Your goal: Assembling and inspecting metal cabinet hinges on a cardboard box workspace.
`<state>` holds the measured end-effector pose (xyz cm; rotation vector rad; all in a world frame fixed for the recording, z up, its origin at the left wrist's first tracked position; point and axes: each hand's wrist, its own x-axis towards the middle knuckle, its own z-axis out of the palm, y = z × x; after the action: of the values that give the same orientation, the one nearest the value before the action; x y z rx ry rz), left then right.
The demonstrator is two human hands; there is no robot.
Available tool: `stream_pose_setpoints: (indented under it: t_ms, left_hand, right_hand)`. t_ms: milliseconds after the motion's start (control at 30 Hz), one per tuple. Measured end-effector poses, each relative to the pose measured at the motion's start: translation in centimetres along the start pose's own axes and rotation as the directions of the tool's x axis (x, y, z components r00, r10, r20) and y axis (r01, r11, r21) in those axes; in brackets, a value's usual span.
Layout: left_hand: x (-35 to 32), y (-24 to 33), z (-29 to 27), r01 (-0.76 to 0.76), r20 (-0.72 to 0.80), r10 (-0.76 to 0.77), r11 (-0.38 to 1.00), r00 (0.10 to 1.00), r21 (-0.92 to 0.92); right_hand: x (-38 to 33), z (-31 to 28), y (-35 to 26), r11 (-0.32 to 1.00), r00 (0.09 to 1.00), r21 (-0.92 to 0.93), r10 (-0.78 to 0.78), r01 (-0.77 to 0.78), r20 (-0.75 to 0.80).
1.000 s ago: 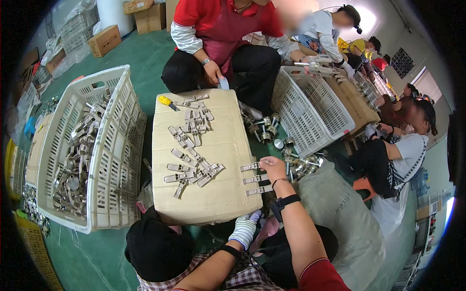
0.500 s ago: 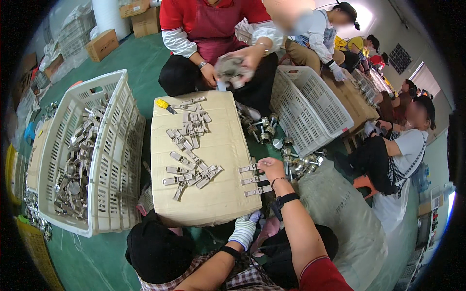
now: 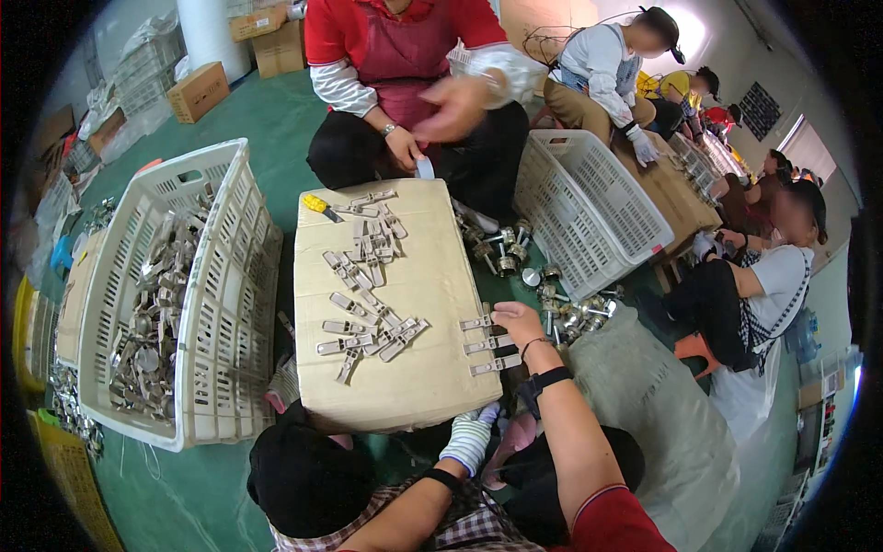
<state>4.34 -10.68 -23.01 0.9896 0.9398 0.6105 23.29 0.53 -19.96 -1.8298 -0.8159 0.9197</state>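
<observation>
My right hand [image 3: 518, 323] is at the right edge of a cardboard-topped work surface [image 3: 418, 248], fingertips pinched on the end of a flat metal clip [image 3: 475, 323]. Two similar clips [image 3: 487, 345] lie just below it, in a row along the same edge. My left hand [image 3: 467, 440], in a striped white glove, is low at the surface's near edge; its fingers are partly hidden, and whether it grips anything does not show. Several more metal clips [image 3: 372, 322] lie scattered on the left half. A yellow-handled cutter [image 3: 316, 203] rests at the far left corner.
A white crate [image 3: 230, 304] of metal parts stands at left; another white crate [image 3: 598, 221] is at far right. Loose round metal fittings [image 3: 570, 317] and a translucent sack [image 3: 653, 405] lie at right. A co-worker [image 3: 400, 64] sits opposite, one hand blurred, near a pale roll [image 3: 424, 168].
The co-worker opposite no longer shows the grey bundle; one hand has swung up and is blurred. My right hand stays at the top clip of the row. The view has shifted slightly.
</observation>
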Motion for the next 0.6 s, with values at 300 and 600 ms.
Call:
stream_pose_setpoints:
  t_ms: [300, 600]
  left_hand:
    - [-0.7, 1.1, -0.2, -0.028, -0.010, 0.030, 0.986, 0.999, 0.165]
    - [2.2, -2.8, -0.5, -0.221, 0.364, -0.233, 0.475, 0.902, 0.852]
  right_hand:
    - [-5.9, 8.9, -9.5, 0.588, 0.648, -0.272, -0.686, 0.762, 0.332]
    - [-7.1, 13.6, -10.5, 0.283, 0.569, -0.508, -0.571, 0.813, 0.592]
